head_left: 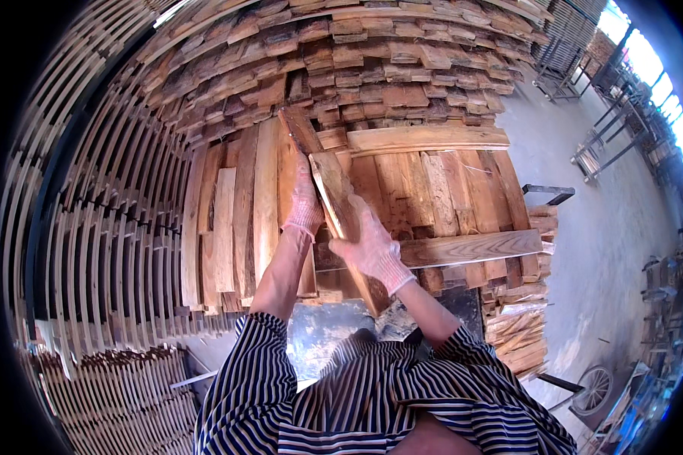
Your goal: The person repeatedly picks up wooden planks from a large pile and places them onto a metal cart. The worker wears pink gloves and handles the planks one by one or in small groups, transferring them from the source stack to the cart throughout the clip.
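Both my hands wear pale pinkish work gloves. A long rough wooden board [340, 188] stands tilted on edge between them, its near end toward my body. My left hand [304, 203] grips along its left side, with the fingers pointing away from me and partly hidden. My right hand [372, 244] holds its right side, the thumb laid across the board toward the left. Just beyond the left fingertips is a darker board [302, 130] with a rough edge, overlapping the held board's far end. Below them lies a layer of side-by-side boards [243, 208].
Two boards lie crosswise on the layer, a far strip [429, 139] and a near strip [470, 248]. Behind rises a tall stack of planks [402, 57]. Slatted wood racks [106, 205] line the left. Grey concrete floor [584, 265], a wheel [593, 388] and metal frames [596, 152] are at right.
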A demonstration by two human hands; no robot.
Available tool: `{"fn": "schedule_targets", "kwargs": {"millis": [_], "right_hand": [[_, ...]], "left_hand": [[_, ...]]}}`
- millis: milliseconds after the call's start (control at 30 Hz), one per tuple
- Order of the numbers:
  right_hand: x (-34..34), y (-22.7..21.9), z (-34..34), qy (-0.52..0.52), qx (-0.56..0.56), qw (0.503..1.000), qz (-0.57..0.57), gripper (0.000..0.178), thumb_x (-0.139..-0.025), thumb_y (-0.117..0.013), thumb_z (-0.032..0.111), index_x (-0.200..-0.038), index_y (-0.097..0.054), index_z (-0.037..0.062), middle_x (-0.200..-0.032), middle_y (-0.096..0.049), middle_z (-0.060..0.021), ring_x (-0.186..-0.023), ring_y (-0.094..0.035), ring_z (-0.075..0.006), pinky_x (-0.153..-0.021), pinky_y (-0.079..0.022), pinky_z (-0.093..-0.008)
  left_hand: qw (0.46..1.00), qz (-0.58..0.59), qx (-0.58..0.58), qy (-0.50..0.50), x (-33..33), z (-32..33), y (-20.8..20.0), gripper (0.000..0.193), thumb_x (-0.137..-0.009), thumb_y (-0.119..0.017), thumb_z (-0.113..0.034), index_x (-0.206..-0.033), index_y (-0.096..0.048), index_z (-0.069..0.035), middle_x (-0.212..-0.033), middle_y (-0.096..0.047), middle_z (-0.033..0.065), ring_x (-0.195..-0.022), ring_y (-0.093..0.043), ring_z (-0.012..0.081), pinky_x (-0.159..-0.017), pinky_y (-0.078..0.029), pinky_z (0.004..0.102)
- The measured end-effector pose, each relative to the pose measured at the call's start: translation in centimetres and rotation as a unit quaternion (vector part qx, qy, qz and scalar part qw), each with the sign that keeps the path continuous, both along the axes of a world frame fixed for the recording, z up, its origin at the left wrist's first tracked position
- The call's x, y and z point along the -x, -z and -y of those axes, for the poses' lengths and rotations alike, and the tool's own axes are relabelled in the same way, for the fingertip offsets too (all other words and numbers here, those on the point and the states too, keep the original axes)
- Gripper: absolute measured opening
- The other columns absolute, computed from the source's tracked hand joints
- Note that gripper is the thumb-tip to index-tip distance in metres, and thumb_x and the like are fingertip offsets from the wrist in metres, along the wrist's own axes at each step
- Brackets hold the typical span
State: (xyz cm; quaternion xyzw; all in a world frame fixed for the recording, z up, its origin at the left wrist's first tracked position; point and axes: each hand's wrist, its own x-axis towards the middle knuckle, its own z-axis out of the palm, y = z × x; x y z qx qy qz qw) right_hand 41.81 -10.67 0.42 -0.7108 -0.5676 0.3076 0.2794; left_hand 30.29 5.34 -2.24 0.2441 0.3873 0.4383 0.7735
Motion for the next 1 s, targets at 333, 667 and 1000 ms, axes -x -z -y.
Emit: {"fn": "schedule_targets", "kwargs": {"millis": [333, 667, 1000], "right_hand": [[8.2, 1.0, -5.4, 0.037, 0.028, 0.983, 0.175, 0.075, -0.096, -0.062, 0.049, -0.159, -0.036, 0.0176, -0.118, -0.059, -0.0227, -0.1, -0.067, -0.0361, -0.08, -0.058, -0.0448], [6.8, 4.0, -5.1, -0.001, -0.019, 0.997, 0.076, 0.077, -0.088, -0.065, 0.041, -0.151, -0.042, 0.0046, -0.115, -0.056, -0.0274, -0.107, -0.061, -0.0441, -0.084, -0.053, -0.052], [-8.8, 7.1, 10.9, -0.332, -0.144, 0.892, -0.273, 0.04, -0.101, -0.057, 0.036, -0.112, -0.062, -0.0024, -0.1, -0.069, -0.0178, -0.088, -0.067, -0.032, -0.084, -0.051, -0.0441]], "left_hand": [[0.436, -0.74, -0.504, 0.093, 15.1, -3.9, 3.6, 0.067, -0.108, -0.039, -0.05, -0.158, -0.038, -0.006, -0.159, -0.042, 0.025, -0.151, -0.033, 0.0436, -0.126, -0.021, 0.053], [0.516, -0.6, -0.608, 0.068, 12.2, -3.5, 3.5, 0.049, -0.106, -0.057, -0.029, -0.143, -0.055, 0.004, -0.142, -0.057, 0.0283, -0.132, -0.054, 0.0448, -0.111, -0.044, 0.0485], [0.516, -0.703, -0.489, 0.029, 9.1, -4.8, 4.2, 0.061, -0.109, -0.051, -0.035, -0.152, -0.042, 0.008, -0.153, -0.047, 0.0302, -0.141, -0.046, 0.0419, -0.119, -0.037, 0.0428]]}}
